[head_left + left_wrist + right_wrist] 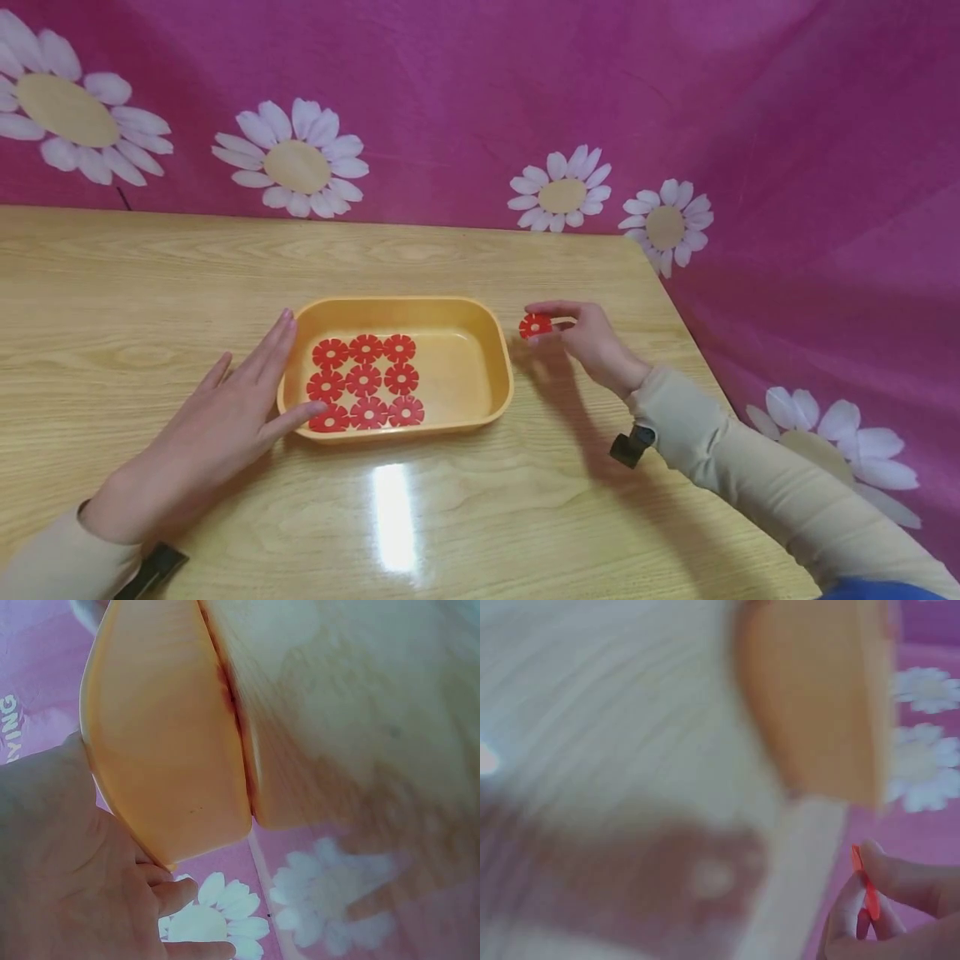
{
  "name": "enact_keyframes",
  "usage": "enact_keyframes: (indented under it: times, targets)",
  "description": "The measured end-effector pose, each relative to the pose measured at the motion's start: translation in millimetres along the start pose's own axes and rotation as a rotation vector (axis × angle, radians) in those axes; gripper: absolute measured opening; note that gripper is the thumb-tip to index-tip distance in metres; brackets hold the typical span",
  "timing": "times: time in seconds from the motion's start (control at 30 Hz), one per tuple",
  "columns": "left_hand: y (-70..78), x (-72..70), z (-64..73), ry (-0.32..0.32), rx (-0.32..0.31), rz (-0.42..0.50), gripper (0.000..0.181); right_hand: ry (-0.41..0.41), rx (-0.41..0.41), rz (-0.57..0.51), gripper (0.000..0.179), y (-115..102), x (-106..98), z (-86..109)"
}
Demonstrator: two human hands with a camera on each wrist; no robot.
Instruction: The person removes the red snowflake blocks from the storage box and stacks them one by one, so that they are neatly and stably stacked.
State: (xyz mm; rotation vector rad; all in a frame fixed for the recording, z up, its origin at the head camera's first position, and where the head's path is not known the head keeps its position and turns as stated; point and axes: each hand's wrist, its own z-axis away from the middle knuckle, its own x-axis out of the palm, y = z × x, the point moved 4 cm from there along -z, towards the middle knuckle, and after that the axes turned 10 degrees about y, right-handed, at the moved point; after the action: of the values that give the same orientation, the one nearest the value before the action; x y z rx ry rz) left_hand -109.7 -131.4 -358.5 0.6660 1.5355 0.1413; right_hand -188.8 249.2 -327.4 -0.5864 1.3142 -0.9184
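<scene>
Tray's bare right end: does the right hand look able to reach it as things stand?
Probably yes. The right hand, pinching a red disc, is just beyond the tray's right rim; only that rim seems to stand between. The left hand is at the opposite end, out of the way.

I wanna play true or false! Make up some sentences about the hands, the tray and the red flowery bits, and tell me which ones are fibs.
1. The right hand pinches a red piece. True.
2. The left hand is far away from the tray. False: it touches the tray's left end.
3. Inside the tray lie nine red pieces, in three rows of three. True.
4. The cloth behind the table is plain green. False: it is purple-pink with white flowers.
5. The tray rests on the table. True.
</scene>
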Motion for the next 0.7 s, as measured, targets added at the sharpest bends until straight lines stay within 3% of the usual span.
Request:
enact_keyframes:
  times: [0.23, 0.53, 0.7]
  targets:
    - [0.5, -0.5, 0.5, 0.003, 0.011, 0.000, 0.101, -0.004, 0.024, 0.125, 0.045, 43, 2, -7.9]
    - [0.0, 0.7, -0.1, -0.001, -0.003, -0.002, 0.102, 0.062, -0.133, 0.190, 0.042, 52, 6, -10.8]
    - [-0.4, 0.7, 0.0, 0.002, -0.005, -0.007, 0.103, 0.065, -0.141, 0.205, 0.043, 52, 6, -11.7]
